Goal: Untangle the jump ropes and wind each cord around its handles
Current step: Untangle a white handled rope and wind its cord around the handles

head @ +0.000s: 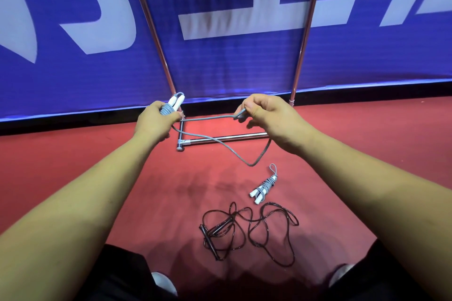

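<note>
Grey braided cord (pixel 210 118) runs taut between the two hands above the red floor (pixel 73 154). Its slack hangs in a loop that crosses the chrome tube of a stand base (pixel 227 138) and dips toward the near right. The left hand (pixel 156 121) has its grip closed round the pair of white plastic handles (pixel 176 101), where several turns of cord already sit. The right hand (pixel 266 117) has its grip closed in a pinch on the cord, thumb against forefinger.

To wind well, I judge the handles should be held side by side and parallel. Each new turn should be laid just beside the last rather than over it, under a light, even pull from the right. Letting the cord slide through the pinch would let any twist run out into the slack loop. That loop needs watching, as it could catch on the end of the chrome tube.

A wound grey-and-white rope bundle (pixel 265 186) lies on the floor at the near right. The thin black jump rope (pixel 247 230) lies nearer, loose and looped over itself, not yet wound.
</note>
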Demonstrator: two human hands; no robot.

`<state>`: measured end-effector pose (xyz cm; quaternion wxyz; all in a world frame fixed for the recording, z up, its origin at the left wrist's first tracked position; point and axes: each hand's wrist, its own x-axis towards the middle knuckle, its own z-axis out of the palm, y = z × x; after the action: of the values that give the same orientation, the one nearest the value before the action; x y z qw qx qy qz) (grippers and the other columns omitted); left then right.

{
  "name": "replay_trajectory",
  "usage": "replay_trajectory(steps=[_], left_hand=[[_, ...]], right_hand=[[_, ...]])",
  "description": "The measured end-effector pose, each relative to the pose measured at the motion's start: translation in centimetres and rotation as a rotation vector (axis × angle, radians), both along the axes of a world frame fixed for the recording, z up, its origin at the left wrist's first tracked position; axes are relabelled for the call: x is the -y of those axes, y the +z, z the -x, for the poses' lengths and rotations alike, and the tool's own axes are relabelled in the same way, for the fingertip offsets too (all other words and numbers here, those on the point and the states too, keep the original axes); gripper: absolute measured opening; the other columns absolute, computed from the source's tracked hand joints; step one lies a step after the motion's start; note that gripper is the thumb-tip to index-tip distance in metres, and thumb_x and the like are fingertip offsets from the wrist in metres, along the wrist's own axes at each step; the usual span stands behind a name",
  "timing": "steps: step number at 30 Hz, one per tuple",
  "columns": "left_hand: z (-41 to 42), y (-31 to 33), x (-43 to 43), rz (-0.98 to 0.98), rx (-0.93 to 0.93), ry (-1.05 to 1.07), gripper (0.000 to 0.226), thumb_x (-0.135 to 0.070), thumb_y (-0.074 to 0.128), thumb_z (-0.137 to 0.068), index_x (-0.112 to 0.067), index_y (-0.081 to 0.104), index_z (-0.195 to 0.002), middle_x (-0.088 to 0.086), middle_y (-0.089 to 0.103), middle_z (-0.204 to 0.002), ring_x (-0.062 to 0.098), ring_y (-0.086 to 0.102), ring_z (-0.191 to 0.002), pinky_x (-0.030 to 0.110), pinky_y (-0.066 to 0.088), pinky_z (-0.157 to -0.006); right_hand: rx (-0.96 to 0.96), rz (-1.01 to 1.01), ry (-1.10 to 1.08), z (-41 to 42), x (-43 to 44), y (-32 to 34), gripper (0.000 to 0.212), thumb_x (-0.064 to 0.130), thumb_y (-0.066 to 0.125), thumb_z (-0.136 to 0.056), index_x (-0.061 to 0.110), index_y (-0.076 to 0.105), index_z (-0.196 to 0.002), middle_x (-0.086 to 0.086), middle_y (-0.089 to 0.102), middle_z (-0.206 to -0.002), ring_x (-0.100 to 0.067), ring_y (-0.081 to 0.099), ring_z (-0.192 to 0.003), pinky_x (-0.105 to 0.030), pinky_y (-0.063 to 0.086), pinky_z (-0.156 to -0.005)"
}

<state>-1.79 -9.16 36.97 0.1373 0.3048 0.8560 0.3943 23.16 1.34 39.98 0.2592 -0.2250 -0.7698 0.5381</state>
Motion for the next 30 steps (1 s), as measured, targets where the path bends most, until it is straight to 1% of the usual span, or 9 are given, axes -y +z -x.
replay_trajectory(steps=[8, 12, 15, 17, 20, 23, 26, 27, 30], left_hand=[[1.2, -0.2, 0.4, 0.089, -0.198, 0.01, 0.029, -0.045, 0.067, -0.082, -0.024, 0.057, -0.1, 0.006, 0.067, -0.078, 0.028, 0.063, -0.061, 0.039, 0.053, -0.066], [-0.2, 0.5, 0.5, 0.083, -0.111, -0.063, 0.035, -0.04, 0.068, -0.084, -0.026, 0.05, -0.111, 0.005, 0.063, -0.077, 0.026, 0.059, -0.05, 0.024, 0.038, -0.042], [-1.8, 2.0, 0.7, -0.05, 0.024, -0.229, 0.039, -0.034, 0.067, -0.089, -0.046, 0.048, -0.12, 0.009, 0.056, -0.072, 0.024, 0.052, -0.052, 0.019, 0.031, -0.038], [-3.3, 3.5, 1.1, -0.158, 0.108, -0.396, 0.04, -0.03, 0.065, -0.093, -0.051, 0.051, -0.125, 0.009, 0.057, -0.076, 0.023, 0.05, -0.056, 0.022, 0.032, -0.043], [-5.7, 5.5, 1.3, -0.233, 0.092, -0.558, 0.049, -0.024, 0.06, -0.097, -0.051, 0.047, -0.136, -0.011, 0.062, -0.069, 0.016, 0.053, -0.051, 0.019, 0.037, -0.041], [-7.4, 5.8, 1.4, -0.21, 0.02, -0.692, 0.05, -0.022, 0.057, -0.099, -0.052, 0.045, -0.138, -0.019, 0.064, -0.071, 0.012, 0.053, -0.052, 0.019, 0.043, -0.045], [-7.1, 5.1, 1.2, -0.033, -0.28, -0.74, 0.048, -0.034, 0.056, -0.097, -0.058, 0.043, -0.137, -0.019, 0.064, -0.104, 0.006, 0.058, -0.08, 0.031, 0.052, -0.081], [-6.8, 4.8, 1.1, 0.024, -0.371, -0.722, 0.048, -0.038, 0.055, -0.098, -0.061, 0.041, -0.137, -0.013, 0.059, -0.102, 0.004, 0.055, -0.087, 0.034, 0.048, -0.092], [-6.8, 4.5, 1.2, 0.049, -0.413, -0.688, 0.039, -0.042, 0.051, -0.099, -0.064, 0.045, -0.131, -0.005, 0.043, -0.093, 0.011, 0.052, -0.089, 0.036, 0.047, -0.09]], right_hand=[[-0.135, 0.565, 0.128, 0.3, 0.5, 0.4, 0.022, 0.015, 0.038, -0.105, 0.009, 0.047, -0.085, -0.015, 0.059, -0.098, -0.024, 0.066, -0.057, -0.03, 0.054, -0.052], [-0.211, 0.696, 0.038, 0.0, -0.2, 0.7, 0.02, 0.011, 0.055, -0.097, 0.005, 0.05, -0.078, -0.015, 0.059, -0.081, -0.024, 0.069, -0.061, -0.03, 0.061, -0.064], [-0.285, 0.736, 0.011, 0.0, -0.8, 0.7, 0.019, -0.007, 0.057, -0.09, 0.003, 0.051, -0.075, -0.016, 0.062, -0.079, -0.032, 0.072, -0.077, -0.034, 0.06, -0.081], [-0.299, 0.737, 0.013, 0.1, -0.7, 0.8, 0.016, -0.016, 0.053, -0.088, 0.001, 0.053, -0.091, -0.019, 0.064, -0.081, -0.037, 0.072, -0.083, -0.035, 0.058, -0.088], [-0.305, 0.724, 0.001, 0.6, -0.1, 0.7, 0.03, -0.02, 0.05, -0.088, -0.005, 0.048, -0.113, -0.026, 0.065, -0.092, -0.037, 0.072, -0.088, -0.032, 0.058, -0.086], [-0.269, 0.684, 0.01, 0.9, 0.3, 0.2, 0.02, -0.02, 0.048, -0.089, -0.01, 0.052, -0.107, -0.032, 0.063, -0.1, -0.039, 0.069, -0.098, -0.032, 0.057, -0.089], [-0.135, 0.545, 0.008, 0.7, 0.0, -0.2, 0.016, -0.015, 0.054, -0.089, -0.011, 0.06, -0.103, -0.025, 0.065, -0.09, -0.028, 0.071, -0.079, -0.027, 0.06, -0.076], [-0.077, 0.463, 0.001, 0.6, -0.1, -0.2, 0.015, -0.013, 0.056, -0.088, -0.006, 0.063, -0.1, -0.02, 0.064, -0.084, -0.023, 0.067, -0.07, -0.025, 0.058, -0.069], [-0.058, 0.388, -0.021, 0.6, 0.0, -0.3, 0.024, -0.013, 0.059, -0.087, -0.001, 0.057, -0.107, -0.016, 0.062, -0.081, -0.02, 0.065, -0.064, -0.028, 0.058, -0.068]])
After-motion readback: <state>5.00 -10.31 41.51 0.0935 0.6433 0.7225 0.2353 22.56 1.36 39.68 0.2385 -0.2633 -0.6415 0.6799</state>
